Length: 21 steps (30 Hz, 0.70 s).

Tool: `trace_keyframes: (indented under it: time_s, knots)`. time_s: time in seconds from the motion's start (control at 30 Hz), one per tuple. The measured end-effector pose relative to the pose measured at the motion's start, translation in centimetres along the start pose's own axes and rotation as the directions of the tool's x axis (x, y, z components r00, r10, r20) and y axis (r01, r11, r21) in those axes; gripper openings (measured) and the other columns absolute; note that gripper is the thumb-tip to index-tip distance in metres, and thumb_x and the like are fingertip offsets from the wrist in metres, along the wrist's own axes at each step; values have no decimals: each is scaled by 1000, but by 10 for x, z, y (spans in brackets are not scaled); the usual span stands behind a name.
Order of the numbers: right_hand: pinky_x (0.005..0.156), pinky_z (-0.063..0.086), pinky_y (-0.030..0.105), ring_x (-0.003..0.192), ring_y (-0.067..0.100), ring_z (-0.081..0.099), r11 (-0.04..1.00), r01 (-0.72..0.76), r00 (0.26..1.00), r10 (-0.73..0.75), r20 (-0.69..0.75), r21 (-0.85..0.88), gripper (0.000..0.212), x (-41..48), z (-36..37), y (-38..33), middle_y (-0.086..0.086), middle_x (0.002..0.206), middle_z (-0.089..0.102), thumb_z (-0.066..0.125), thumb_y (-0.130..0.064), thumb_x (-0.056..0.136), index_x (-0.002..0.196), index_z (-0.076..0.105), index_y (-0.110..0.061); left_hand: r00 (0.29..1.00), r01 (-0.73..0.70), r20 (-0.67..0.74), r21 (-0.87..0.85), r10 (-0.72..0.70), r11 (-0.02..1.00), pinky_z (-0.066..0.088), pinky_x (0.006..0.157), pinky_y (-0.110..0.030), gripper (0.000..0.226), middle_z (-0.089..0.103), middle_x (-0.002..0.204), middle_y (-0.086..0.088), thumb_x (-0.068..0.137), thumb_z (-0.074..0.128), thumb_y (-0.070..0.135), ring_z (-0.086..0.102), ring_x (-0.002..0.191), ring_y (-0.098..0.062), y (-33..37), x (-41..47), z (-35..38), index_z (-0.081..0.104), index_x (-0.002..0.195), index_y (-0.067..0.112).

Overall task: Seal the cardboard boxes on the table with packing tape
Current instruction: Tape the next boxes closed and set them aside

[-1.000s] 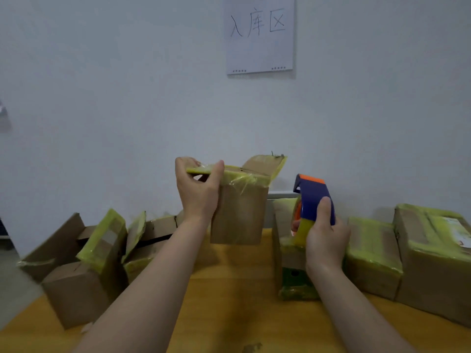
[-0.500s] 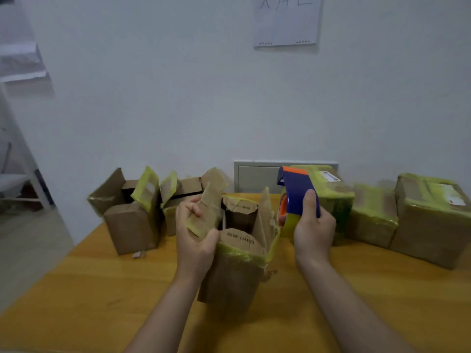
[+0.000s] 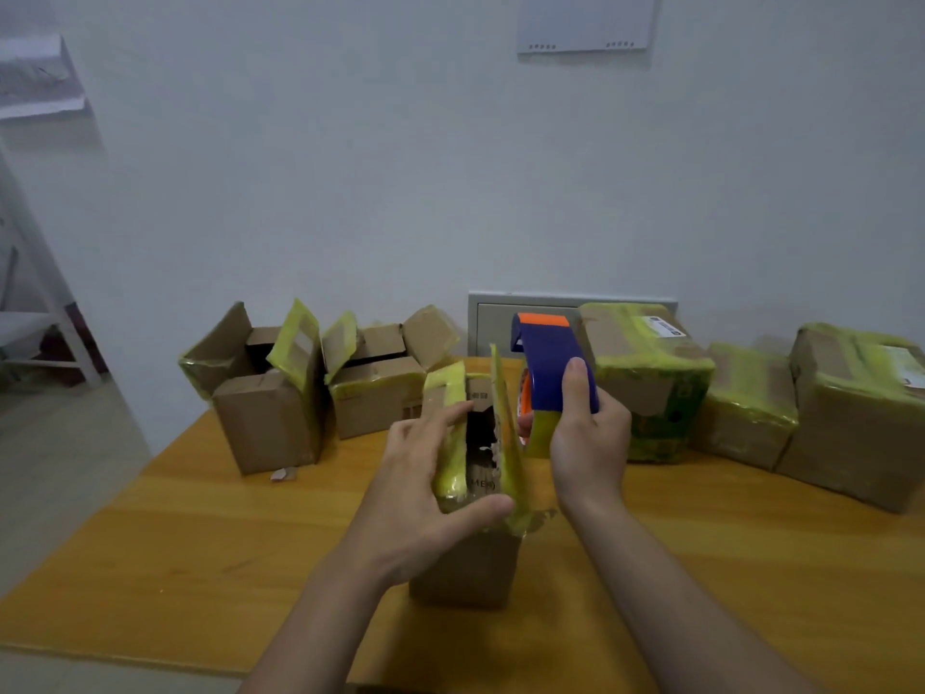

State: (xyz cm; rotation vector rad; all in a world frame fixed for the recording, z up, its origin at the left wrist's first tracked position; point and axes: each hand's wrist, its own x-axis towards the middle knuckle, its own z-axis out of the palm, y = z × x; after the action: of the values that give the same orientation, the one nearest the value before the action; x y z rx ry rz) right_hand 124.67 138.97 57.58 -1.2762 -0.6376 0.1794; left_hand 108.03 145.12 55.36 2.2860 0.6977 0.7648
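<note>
A small cardboard box [image 3: 468, 568] stands on the wooden table [image 3: 200, 568] right in front of me, its yellow-taped top flaps standing up. My left hand [image 3: 425, 488] lies over the box's top, fingers stretched against the left flap and thumb against the near edge. My right hand [image 3: 588, 443] grips a blue and orange tape dispenser [image 3: 548, 378] with a yellow tape roll, held just right of the box's right flap.
Two open boxes [image 3: 265, 393] [image 3: 380, 388] with raised flaps stand at the back left. Three boxes wrapped in yellow tape [image 3: 650, 383] [image 3: 746, 408] [image 3: 861, 413] line the back right. A grey wall panel [image 3: 500, 323] sits behind them. The table's left edge drops to the floor.
The box went from being held up in the air to standing on the table in front of me. My left hand shifted from gripping a flap to pressing on the top. The dispenser stayed close by.
</note>
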Motion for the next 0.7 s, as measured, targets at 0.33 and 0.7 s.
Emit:
trace_keyframes:
  time_s: [0.33, 0.7]
  knots:
    - [62, 53, 29, 71, 16, 68, 994, 46, 990, -32, 141, -101, 46, 14, 4, 0, 2, 79, 72, 44, -53, 98, 94, 71, -15, 998, 30, -61, 325, -10, 945, 44, 100, -31, 70, 41, 149, 27, 86, 42, 65, 27, 132, 0, 13, 11, 18, 29, 154, 54]
    - [50, 48, 12, 66, 0, 67, 998, 58, 987, -55, 150, -15, 28, 27, 3, -18, -4, 78, 70, 48, -33, 105, 83, 64, -25, 975, 106, 82, 650, -208, 753, 12, 128, -50, 123, 14, 172, 7, 68, 36, 102, 8, 160, -20, 19, 18, 13, 7, 162, 29]
